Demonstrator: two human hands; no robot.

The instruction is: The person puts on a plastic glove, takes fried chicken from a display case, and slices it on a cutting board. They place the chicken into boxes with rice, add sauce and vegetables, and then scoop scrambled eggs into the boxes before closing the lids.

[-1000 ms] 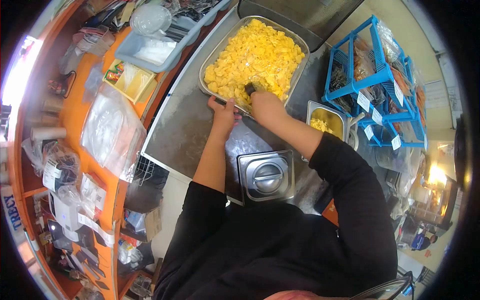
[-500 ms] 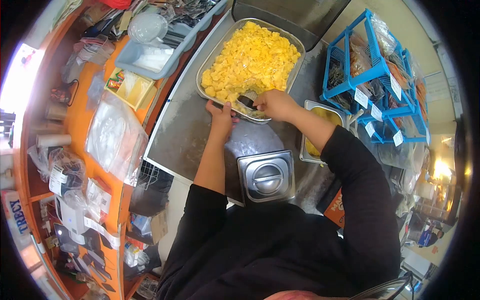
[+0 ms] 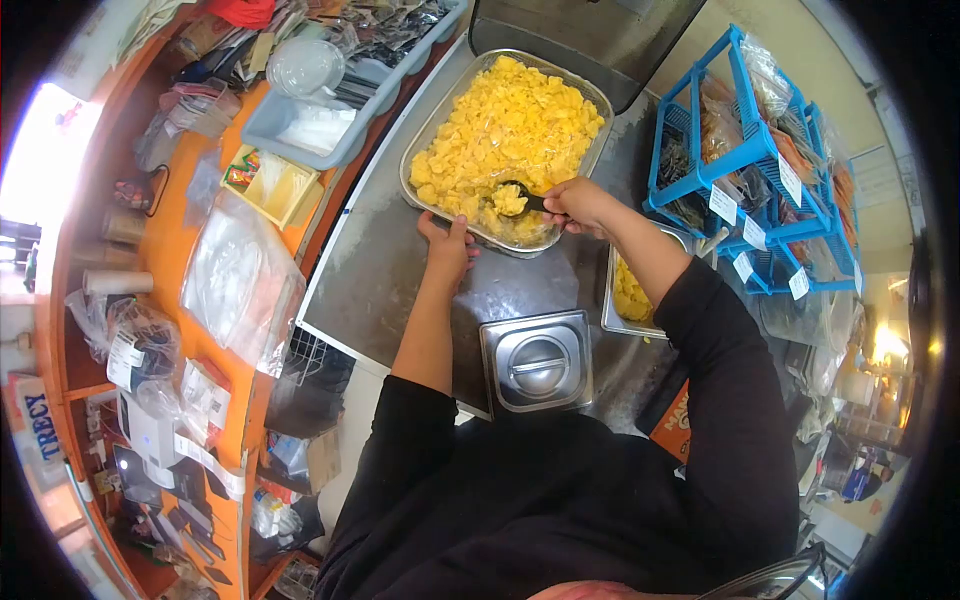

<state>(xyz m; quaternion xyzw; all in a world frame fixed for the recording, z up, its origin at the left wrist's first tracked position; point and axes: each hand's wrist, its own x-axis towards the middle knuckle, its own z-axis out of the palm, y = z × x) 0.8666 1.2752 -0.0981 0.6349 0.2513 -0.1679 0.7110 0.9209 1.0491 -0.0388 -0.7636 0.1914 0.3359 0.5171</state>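
Note:
A large metal tray (image 3: pixel 408 160) holds a heap of yellow chunks (image 3: pixel 510 125), with see-through plastic over or around part of it. My right hand (image 3: pixel 583 207) grips the handle of a black spoon (image 3: pixel 533 201), whose bowl carries several yellow pieces above the tray's near end. At the near left rim, my left hand (image 3: pixel 447 245) grips the tray, thumb on the edge and the other fingers partly hidden beneath. A smaller steel container (image 3: pixel 640 327), also with yellow pieces inside, stands to the right, partly behind my right forearm.
Nearer me lies a square steel lid (image 3: pixel 537 361). Blue stacked baskets (image 3: pixel 740 160) with labels and bags stand at the right. Along the left, an orange shelf (image 3: pixel 165 290) bears plastic bags, a yellow box (image 3: pixel 270 187) and a grey-blue bin (image 3: pixel 335 155).
The black spoon has come up out of the yellow chunks with pieces in its bowl, and my right hand has moved slightly right. My left hand remains at the tray's rim.

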